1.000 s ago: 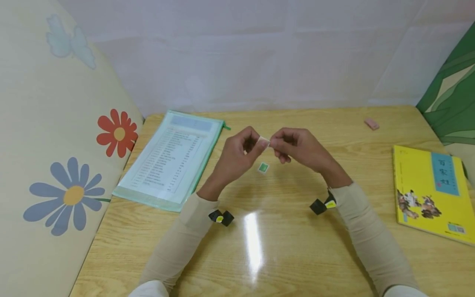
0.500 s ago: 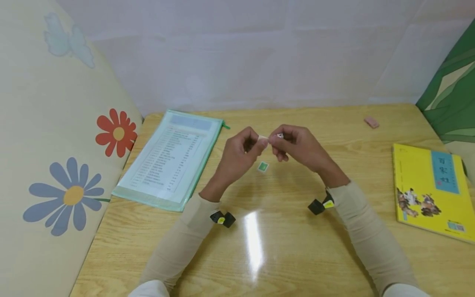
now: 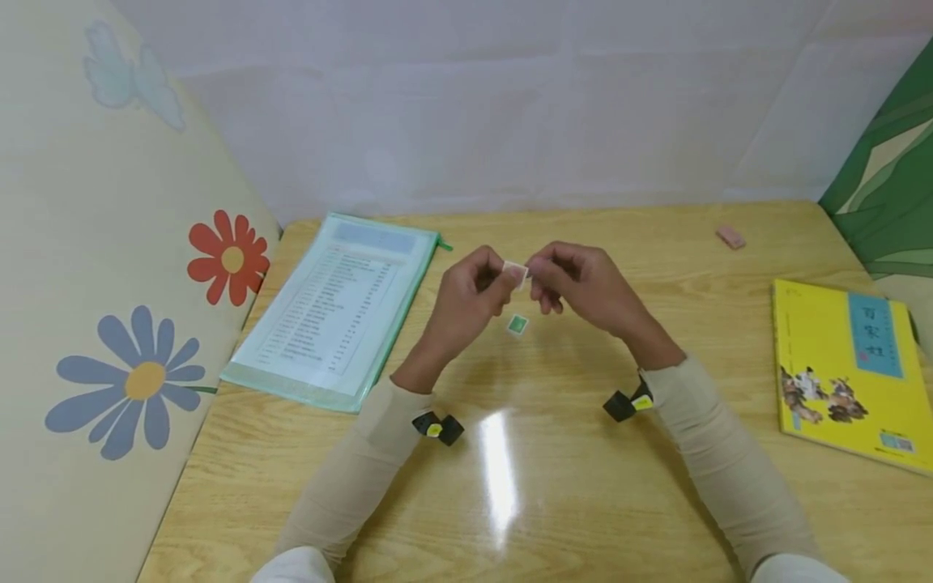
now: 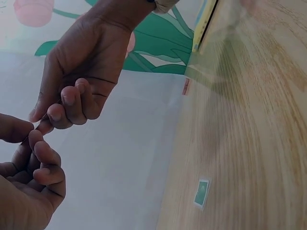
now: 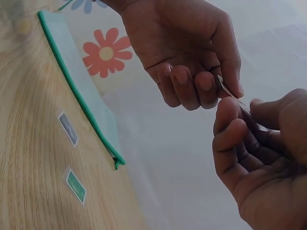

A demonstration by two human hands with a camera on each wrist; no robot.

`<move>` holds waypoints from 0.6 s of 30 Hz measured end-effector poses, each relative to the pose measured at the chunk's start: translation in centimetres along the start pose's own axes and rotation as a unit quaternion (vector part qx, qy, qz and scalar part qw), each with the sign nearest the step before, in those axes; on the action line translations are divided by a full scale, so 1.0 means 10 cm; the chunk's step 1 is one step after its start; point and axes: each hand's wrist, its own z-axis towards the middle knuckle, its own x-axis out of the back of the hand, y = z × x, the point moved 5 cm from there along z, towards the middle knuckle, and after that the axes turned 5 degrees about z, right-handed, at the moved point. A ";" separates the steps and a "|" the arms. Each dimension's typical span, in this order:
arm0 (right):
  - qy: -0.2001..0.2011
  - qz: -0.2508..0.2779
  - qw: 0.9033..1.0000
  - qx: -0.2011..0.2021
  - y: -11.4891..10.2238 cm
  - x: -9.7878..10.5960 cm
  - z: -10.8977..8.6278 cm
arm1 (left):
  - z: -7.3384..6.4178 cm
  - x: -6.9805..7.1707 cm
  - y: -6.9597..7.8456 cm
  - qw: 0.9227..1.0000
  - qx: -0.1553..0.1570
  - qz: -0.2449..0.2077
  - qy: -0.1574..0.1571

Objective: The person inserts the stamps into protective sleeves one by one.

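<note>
My left hand (image 3: pixel 466 304) pinches a small stamp-sized piece of paper (image 3: pixel 514 271) with a white edge between thumb and forefinger, above the table. Close beside it, my right hand (image 3: pixel 583 283) pinches at the paper's right end. From the right wrist view, the thin sheet (image 5: pixel 225 86) runs edge-on from the left hand's thumb to the right hand's fingertips. Whether it is one piece or two layers I cannot tell. Below the hands lies a green stamp-like piece (image 3: pixel 517 325) with a white border. A grey one (image 5: pixel 68 128) lies near it in the right wrist view.
A clear-covered document folder (image 3: pixel 321 316) with a green zip lies on the table's left. At the right is a yellow book (image 3: pixel 845 372), and a small pink block (image 3: pixel 730 237) sits near the back edge. Flower-printed boards and a white sheet (image 3: pixel 510 121) surround the table.
The hands stay nearly in place while the fingers shift on the paper. A printed patch that showed in the right hand half a second ago is hidden, and the white face shows more.
</note>
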 end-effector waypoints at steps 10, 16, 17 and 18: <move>-0.002 0.003 1.000 0.002 -0.27 -0.06 -0.06 | 0.00 0.02 0.00 1.000 -0.001 -0.011 0.004; 0.006 0.001 1.000 -0.011 -0.21 -0.02 -0.05 | 0.01 0.03 0.00 1.000 -0.009 -0.017 0.012; 0.007 0.001 1.000 -0.010 -0.17 -0.01 -0.04 | 0.01 0.03 -0.01 1.000 -0.009 -0.018 0.012; 0.009 0.001 1.000 -0.010 -0.14 0.00 -0.03 | 0.01 0.03 -0.01 1.000 -0.009 -0.019 0.011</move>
